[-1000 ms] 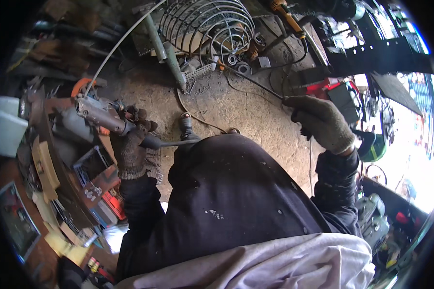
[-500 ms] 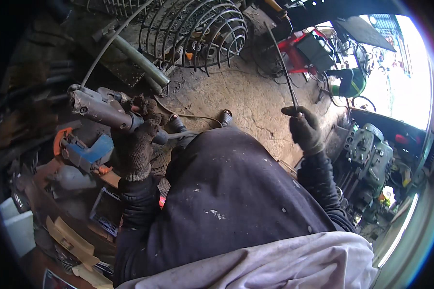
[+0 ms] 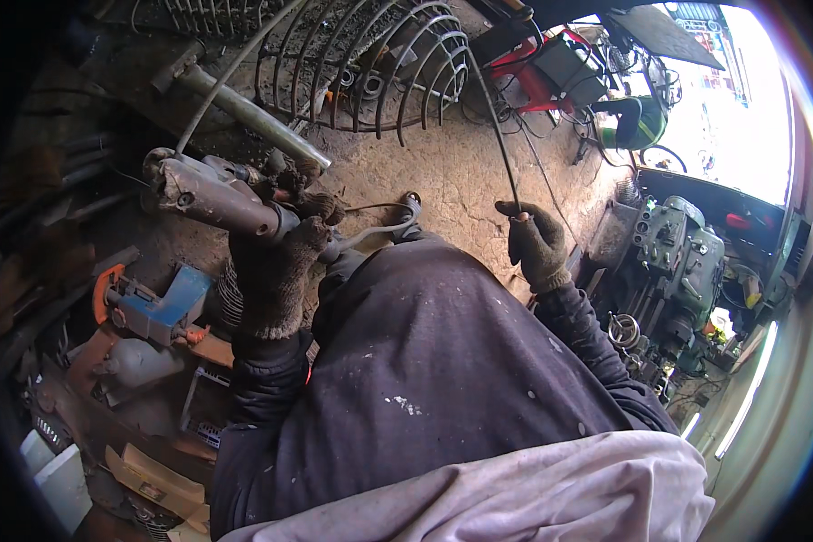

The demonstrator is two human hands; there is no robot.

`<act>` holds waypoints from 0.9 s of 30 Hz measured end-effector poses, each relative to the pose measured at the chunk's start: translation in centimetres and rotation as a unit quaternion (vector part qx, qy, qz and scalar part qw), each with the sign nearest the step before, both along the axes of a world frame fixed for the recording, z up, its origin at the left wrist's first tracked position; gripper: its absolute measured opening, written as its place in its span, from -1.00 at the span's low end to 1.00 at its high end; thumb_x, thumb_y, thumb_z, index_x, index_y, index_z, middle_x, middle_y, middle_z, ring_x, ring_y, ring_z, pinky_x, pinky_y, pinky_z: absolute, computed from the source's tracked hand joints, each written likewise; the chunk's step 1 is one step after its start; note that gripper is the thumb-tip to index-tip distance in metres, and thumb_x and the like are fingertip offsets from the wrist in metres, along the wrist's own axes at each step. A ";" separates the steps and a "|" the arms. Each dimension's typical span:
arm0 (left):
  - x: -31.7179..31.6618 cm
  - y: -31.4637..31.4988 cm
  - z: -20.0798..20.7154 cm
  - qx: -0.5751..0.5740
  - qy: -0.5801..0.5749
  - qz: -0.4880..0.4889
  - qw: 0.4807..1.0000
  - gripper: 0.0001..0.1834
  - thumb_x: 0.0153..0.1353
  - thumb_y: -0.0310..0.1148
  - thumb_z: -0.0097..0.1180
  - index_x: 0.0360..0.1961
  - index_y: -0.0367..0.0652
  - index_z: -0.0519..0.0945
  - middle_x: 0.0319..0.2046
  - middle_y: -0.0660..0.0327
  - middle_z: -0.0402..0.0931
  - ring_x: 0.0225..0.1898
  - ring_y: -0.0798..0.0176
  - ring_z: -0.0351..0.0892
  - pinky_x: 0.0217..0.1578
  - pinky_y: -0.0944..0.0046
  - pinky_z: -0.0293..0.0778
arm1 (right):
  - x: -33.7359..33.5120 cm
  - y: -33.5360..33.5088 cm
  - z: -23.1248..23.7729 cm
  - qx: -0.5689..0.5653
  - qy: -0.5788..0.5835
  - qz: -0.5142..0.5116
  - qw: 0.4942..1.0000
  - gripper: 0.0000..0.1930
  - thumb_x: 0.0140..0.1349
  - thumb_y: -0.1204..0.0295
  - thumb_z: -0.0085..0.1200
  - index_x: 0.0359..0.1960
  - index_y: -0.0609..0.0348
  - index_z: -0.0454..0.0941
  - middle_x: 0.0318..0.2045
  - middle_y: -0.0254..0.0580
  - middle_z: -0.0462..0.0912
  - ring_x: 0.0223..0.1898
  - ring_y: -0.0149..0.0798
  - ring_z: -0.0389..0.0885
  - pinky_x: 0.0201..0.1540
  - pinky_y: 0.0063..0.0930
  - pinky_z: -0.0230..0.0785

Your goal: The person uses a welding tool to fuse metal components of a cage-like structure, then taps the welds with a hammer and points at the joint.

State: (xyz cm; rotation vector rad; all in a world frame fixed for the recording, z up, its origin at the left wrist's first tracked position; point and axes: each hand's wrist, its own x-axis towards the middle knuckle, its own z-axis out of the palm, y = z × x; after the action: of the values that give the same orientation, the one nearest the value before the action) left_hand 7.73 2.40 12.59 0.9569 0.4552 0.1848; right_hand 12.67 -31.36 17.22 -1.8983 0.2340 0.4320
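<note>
My left hand (image 3: 275,271), in a dirty knitted glove, is closed round the end of a brown metal tube (image 3: 221,203). That tube has a hole near its far left end, and a grey hose (image 3: 370,235) shows beside the hand. A thin curved bar (image 3: 217,86) rises from the tube's left end to the top edge; how they join is unclear. My right hand (image 3: 539,246), gloved too, is closed on the lower end of a long thin dark rod (image 3: 499,131). The rod slants up and left, its upper end overlapping the cage of bent bars in view.
The cage of bent bars (image 3: 339,68) lies on the floor ahead, beside a metal pipe (image 3: 257,122). A green-grey machine (image 3: 682,257) stands at right. A blue and orange tool (image 3: 167,303) and an open cardboard box (image 3: 158,483) are at left. A red chair (image 3: 528,81) stands far right.
My right hand and the rod have shifted left in view. The left hand and tube have moved slightly right. Much of the surroundings has shifted too, as the view turned; both grips stay closed.
</note>
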 end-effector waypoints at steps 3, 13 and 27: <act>0.2 0.1 -0.6 0.030 0.007 0.025 0.999 -0.35 0.05 -0.44 0.52 0.10 -0.26 0.40 -0.20 0.21 0.53 -0.33 0.31 0.62 -0.29 0.27 0.62 | -0.5 0.1 -0.4 -0.009 0.026 -0.010 1.000 -0.63 0.47 0.17 0.07 0.05 0.22 0.68 -0.58 -0.56 0.47 -0.60 -0.60 0.39 -0.54 -0.65 0.22; -0.3 0.8 0.7 0.031 -0.006 -0.010 0.999 -0.31 0.10 -0.39 0.49 0.18 -0.26 0.35 -0.13 0.21 0.49 -0.18 0.33 0.57 -0.19 0.30 0.57 | -2.1 -1.5 -0.5 -0.053 0.022 0.028 0.998 -0.66 0.46 0.22 0.11 0.07 0.20 0.67 -0.52 -0.58 0.48 -0.55 -0.63 0.39 -0.50 -0.65 0.25; -2.0 0.0 -1.4 0.024 -0.044 0.006 0.999 -0.34 0.10 -0.53 0.40 0.19 -0.21 0.35 -0.04 0.15 0.47 -0.10 0.27 0.59 -0.06 0.20 0.62 | 3.1 -1.8 15.9 0.032 0.138 0.238 0.961 -0.35 0.34 0.25 0.19 0.40 0.29 0.34 -0.13 -0.10 0.67 -0.35 -0.40 0.64 -0.30 -0.54 0.54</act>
State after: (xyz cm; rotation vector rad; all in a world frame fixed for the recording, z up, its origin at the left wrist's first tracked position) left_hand 5.77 2.40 11.22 0.9897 0.3777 0.2484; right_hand 15.73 -33.16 33.08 -1.8186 -0.0621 1.0198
